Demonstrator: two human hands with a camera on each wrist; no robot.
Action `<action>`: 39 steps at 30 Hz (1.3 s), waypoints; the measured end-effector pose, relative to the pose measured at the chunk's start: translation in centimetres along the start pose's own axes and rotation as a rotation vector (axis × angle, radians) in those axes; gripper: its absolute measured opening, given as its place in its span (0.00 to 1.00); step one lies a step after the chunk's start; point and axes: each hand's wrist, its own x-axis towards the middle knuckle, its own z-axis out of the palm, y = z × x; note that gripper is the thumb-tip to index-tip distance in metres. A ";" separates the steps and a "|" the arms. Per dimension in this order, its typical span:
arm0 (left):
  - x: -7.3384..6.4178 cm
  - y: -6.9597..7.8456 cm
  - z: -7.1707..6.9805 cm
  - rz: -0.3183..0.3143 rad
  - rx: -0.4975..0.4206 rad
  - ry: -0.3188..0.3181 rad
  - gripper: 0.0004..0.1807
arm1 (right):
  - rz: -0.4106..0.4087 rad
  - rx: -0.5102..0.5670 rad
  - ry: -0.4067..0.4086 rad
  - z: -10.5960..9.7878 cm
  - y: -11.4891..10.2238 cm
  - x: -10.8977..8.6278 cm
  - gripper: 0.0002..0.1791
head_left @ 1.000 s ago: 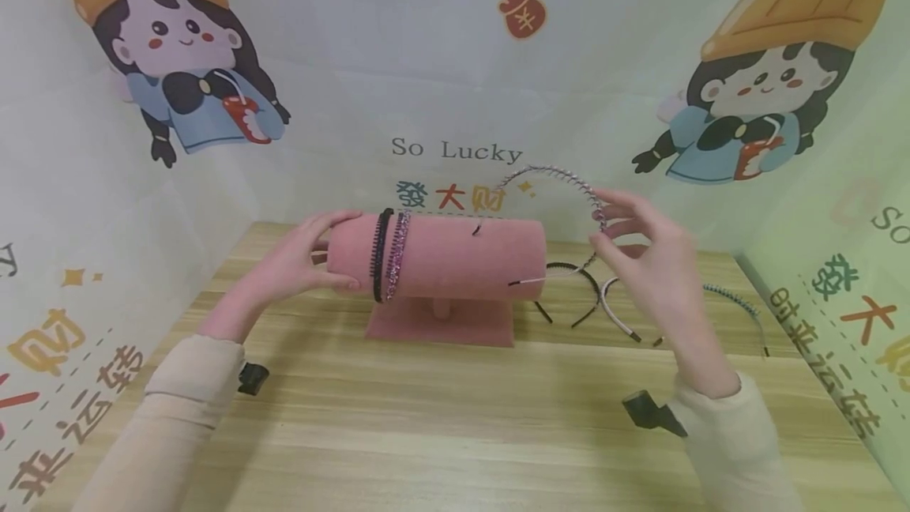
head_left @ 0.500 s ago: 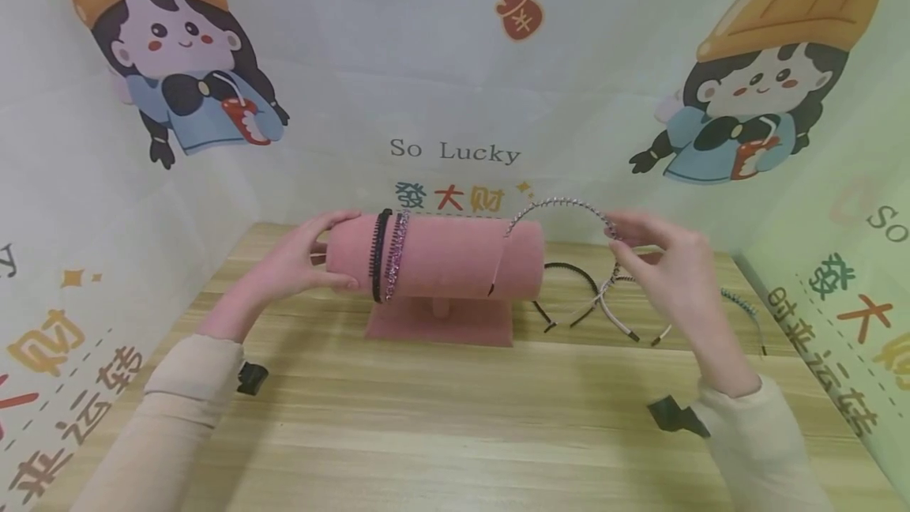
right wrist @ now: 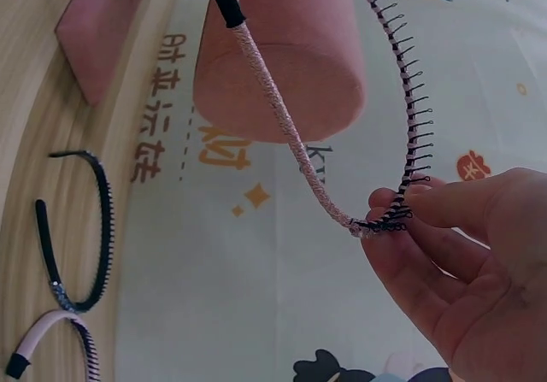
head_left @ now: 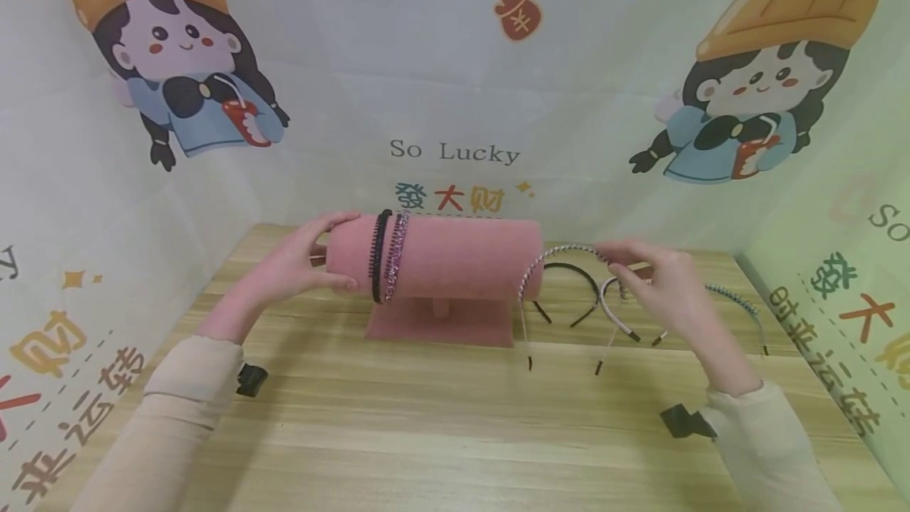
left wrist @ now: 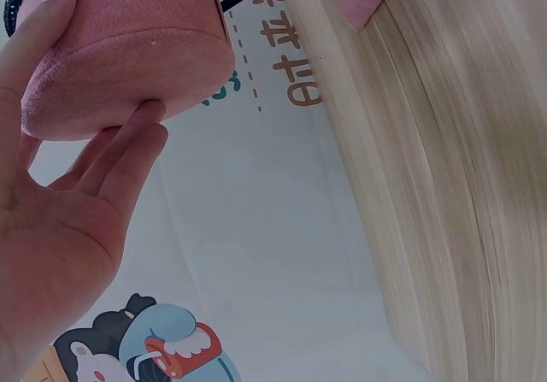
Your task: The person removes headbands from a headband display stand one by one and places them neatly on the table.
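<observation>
My left hand (head_left: 287,269) grips the left end of a pink plush roll (head_left: 469,255) on a stand; its fingers curl over the end face in the left wrist view. A black headband (head_left: 380,259) and a glittery purple headband (head_left: 396,259) sit around the roll near that hand. My right hand (head_left: 661,279) pinches one side of a thin silvery-pink headband (right wrist: 286,126) with small black teeth. This headband stands arch-up beside the roll's right end, tips pointing down, low over the table. I cannot tell whether its tips touch the wood.
Behind the held headband lie a black headband (head_left: 581,275), a white-pink headband (head_left: 617,321) and a bluish headband (head_left: 742,303), on the wooden table (head_left: 426,433). The roll's pink base (head_left: 441,330) stands at the table's middle. Printed cloth walls (head_left: 341,62) enclose the table.
My right hand has moved right and then down, bringing the headband from above the roll's right part to beside its end, close to the table. My left hand stays on the roll.
</observation>
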 end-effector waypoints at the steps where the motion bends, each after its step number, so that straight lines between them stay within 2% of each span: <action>1: 0.0 0.0 0.0 0.002 -0.001 -0.001 0.54 | 0.002 0.002 -0.011 0.2 0.2 -0.1 0.15; 10: -0.1 0.0 0.1 -0.003 -0.003 0.001 0.54 | 0.000 0.034 -0.130 1.7 2.3 -1.0 0.17; 15: -0.2 0.0 0.1 -0.004 -0.012 0.003 0.54 | 0.035 0.032 -0.199 2.5 3.3 -1.7 0.16; 24: -0.2 0.0 0.1 -0.014 -0.011 0.011 0.54 | 0.066 0.055 -0.241 4.0 5.4 -2.9 0.14; 31: -0.2 -0.1 0.1 -0.007 -0.012 0.011 0.54 | 0.115 0.127 -0.316 4.9 6.5 -3.5 0.16; 39: -0.2 -0.1 0.2 -0.010 -0.027 0.008 0.54 | 0.096 0.073 -0.347 6.4 7.9 -3.9 0.18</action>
